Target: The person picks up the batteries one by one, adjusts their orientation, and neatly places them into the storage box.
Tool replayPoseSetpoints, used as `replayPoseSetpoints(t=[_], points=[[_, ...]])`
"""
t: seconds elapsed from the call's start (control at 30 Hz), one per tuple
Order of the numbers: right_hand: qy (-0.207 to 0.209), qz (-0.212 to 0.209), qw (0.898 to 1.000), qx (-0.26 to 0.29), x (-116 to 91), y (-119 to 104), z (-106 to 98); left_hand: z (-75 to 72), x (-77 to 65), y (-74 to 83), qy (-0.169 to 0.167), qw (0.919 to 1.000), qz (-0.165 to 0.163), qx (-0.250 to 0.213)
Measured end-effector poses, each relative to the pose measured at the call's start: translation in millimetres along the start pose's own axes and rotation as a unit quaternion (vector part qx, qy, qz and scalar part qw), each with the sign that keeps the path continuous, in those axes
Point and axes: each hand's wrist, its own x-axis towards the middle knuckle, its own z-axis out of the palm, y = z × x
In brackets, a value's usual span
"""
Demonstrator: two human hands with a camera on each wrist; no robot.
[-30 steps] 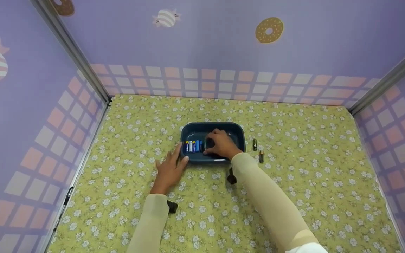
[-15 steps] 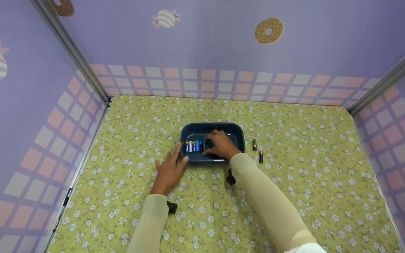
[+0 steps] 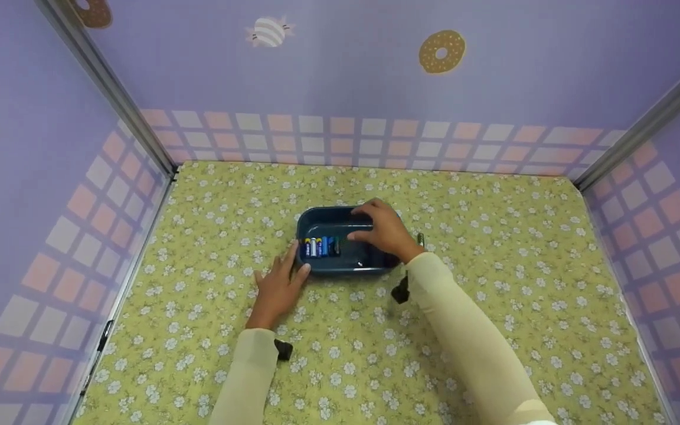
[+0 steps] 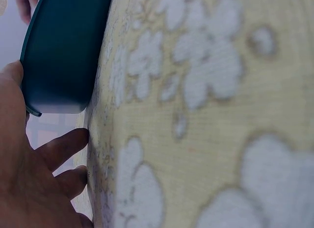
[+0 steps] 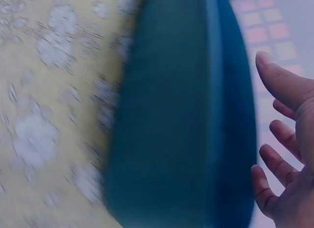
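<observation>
A dark teal tray (image 3: 349, 271) stands on the floral cloth. Several batteries (image 3: 319, 247) lie side by side in its left part, blue and white ones with a dark battery (image 3: 334, 247) at the right end. My left hand (image 3: 279, 289) rests against the tray's left front corner, fingers spread. In the left wrist view its thumb touches the tray rim (image 4: 24, 56). Over the tray's right half is my right hand (image 3: 384, 229), thumb and fingers apart and nothing between them. The right wrist view shows it beside the tray wall (image 5: 167, 115), somewhat blurred.
Just right of the tray, a battery (image 3: 421, 239) on the cloth (image 3: 493, 236) is partly covered by my right wrist. Purple patterned walls (image 3: 340, 71) close in the back and both sides.
My right hand has let go of the dark battery at the row's right end, then risen and moved right with its fingers spread. The left hand stays at the tray's corner.
</observation>
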Motion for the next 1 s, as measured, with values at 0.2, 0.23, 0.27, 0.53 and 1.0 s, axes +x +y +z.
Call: replayPoseSetpoints(t=[0.2,0.23,0.27,0.53,1.0], points=[[0.062,-0.006,0.998,0.013,-18,14,-41,1.5,1.1,0.6,0.000,1.0000,0.001,0.002],[0.072,-0.003,0.997,0.012,-21,17,-48,1.7,1.3,0.9,0.001,1.0000,0.000,0.002],[0.082,-0.001,0.997,0.010,-25,20,-53,1.6,1.4,1.2,0.002,1.0000,0.000,0.003],[0.126,0.011,0.992,0.016,-53,53,-80,0.6,0.1,0.2,0.004,1.0000,-0.005,0.003],[0.029,0.069,0.996,0.050,-111,131,-61,-0.3,-0.7,1.7,0.003,1.0000,-0.009,-0.001]])
